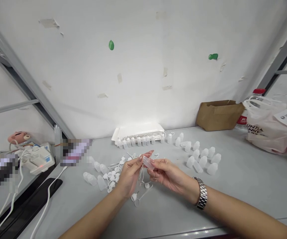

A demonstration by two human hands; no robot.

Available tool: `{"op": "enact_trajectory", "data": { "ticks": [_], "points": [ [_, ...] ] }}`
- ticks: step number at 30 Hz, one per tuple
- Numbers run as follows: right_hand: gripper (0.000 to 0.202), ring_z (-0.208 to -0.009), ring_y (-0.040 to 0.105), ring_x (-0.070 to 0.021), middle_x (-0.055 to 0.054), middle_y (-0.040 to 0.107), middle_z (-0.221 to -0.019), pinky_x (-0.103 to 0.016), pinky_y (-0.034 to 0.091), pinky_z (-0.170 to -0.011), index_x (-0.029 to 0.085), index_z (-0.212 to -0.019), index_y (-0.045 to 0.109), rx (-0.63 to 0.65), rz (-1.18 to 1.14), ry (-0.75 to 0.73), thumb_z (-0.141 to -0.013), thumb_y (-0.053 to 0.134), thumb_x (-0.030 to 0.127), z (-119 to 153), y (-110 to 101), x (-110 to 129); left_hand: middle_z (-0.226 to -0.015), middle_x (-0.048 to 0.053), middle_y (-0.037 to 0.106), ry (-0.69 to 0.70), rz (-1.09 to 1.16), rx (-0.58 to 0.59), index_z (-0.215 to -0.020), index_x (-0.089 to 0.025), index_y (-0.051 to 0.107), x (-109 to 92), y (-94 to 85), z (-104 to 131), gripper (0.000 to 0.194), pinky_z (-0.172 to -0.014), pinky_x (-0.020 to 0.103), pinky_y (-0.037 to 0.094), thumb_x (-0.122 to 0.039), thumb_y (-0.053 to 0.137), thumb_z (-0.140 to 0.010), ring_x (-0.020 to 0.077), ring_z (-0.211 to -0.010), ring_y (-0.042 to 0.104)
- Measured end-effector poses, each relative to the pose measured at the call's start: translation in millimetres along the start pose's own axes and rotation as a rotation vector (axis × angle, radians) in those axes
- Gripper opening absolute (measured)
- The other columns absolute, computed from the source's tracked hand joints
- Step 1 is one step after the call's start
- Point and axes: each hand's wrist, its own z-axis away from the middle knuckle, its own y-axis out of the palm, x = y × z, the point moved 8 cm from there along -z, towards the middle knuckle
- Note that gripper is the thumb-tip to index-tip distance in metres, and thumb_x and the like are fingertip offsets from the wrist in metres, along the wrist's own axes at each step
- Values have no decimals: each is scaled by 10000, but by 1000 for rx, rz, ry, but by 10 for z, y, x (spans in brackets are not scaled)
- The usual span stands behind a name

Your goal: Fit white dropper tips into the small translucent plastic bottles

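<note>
Translucent bottle [148,163] is held right of the heap of caps [112,177]: the right hand [167,174] pinches it; whether the left hand [129,177], at its end, also grips, I cannot tell. Uneven squeezing could, I judge, make it slip down.

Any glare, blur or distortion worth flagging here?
Head view: bright glow on the wall behind the row of small bottles; slanting metal posts, tops splayed outward, suggest wide-angle distortion; pixelated patches at left; the held bottle looks soft-edged.
</note>
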Motion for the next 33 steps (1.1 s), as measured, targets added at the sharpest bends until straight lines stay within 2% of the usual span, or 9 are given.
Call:
{"op": "enact_trajectory", "data": {
  "ticks": [4, 7, 9, 13, 16, 21, 25, 29, 33],
  "points": [
    [255, -582, 533, -104, -13, 606, -654, -259, 399, -604, 133, -768, 606, -198, 308, -95, -719, 655, 379, -12, -179, 63, -1130, 74, 642, 14, -59, -169, -850, -181, 721, 22, -138, 5, 206, -1050, 368, 250, -328, 608, -759, 242, -1206, 442],
    [251, -595, 537, -121, 25, 588, -601, -263, 398, -597, 161, -795, 587, -385, 560, -207, -663, 709, 336, 38, -271, 158, -1160, 69, 624, -2, -28, -179, -932, -195, 701, 79, -151, 11, 239, -1051, 364, 254, -325, 625, -746, 231, -1215, 434],
    [216, -575, 515, -115, 33, 570, -583, -257, 386, -573, 167, -749, 578, -410, 624, -246, -682, 691, 339, 57, -261, 178, -1181, 69, 609, -21, 22, -157, -950, -200, 694, 115, -137, 14, 243, -1054, 361, 252, -314, 629, -746, 227, -1231, 416],
    [215, -538, 481, -101, 20, 560, -578, -251, 369, -549, 149, -706, 590, -311, 516, -205, -705, 672, 347, 39, -198, 124, -1181, 95, 607, -26, 44, -83, -847, -168, 720, 118, -88, 15, 206, -1054, 373, 245, -319, 607, -765, 248, -1243, 395],
    [228, -507, 432, -76, 12, 538, -561, -234, 333, -536, 128, -627, 577, -149, 245, -123, -719, 669, 316, 4, -126, 33, -1167, 101, 617, -7, 20, -28, -785, -157, 724, 83, -36, 10, 205, -1053, 376, 242, -313, 593, -776, 255, -1238, 400],
    [188, -495, 360, -55, 20, 485, -545, -217, 309, -535, 112, -619, 560, 87, -168, 62, -725, 666, 224, -18, -20, -132, -1160, 93, 622, -24, -3, 10, -861, -160, 711, 69, 40, 6, 216, -1036, 390, 275, -314, 580, -786, 261, -1211, 433],
    [187, -504, 371, -57, 16, 482, -550, -212, 327, -547, 80, -742, 621, 113, -240, 110, -756, 647, 264, -9, -23, -159, -1198, 112, 593, -112, 101, 57, -935, -153, 697, 106, 109, 24, 326, -1040, 388, 273, -402, 530, -806, 264, -1207, 438],
    [222, -510, 423, -62, 8, 511, -552, -212, 345, -554, 70, -804, 639, 141, -233, 142, -774, 629, 289, 8, 20, -203, -1153, 104, 625, -137, 140, -2, -933, -156, 695, 104, 54, 26, 329, -1026, 363, 298, -416, 558, -784, 250, -1189, 459],
    [287, -563, 524, -91, -43, 597, -642, -243, 392, -603, 83, -799, 643, 8, -102, 99, -776, 614, 367, -25, -79, -205, -1064, 104, 669, -106, 72, -99, -859, -145, 707, 92, -79, 12, 268, -965, 383, 359, -371, 620, -743, 267, -1100, 528]
  ]
}}
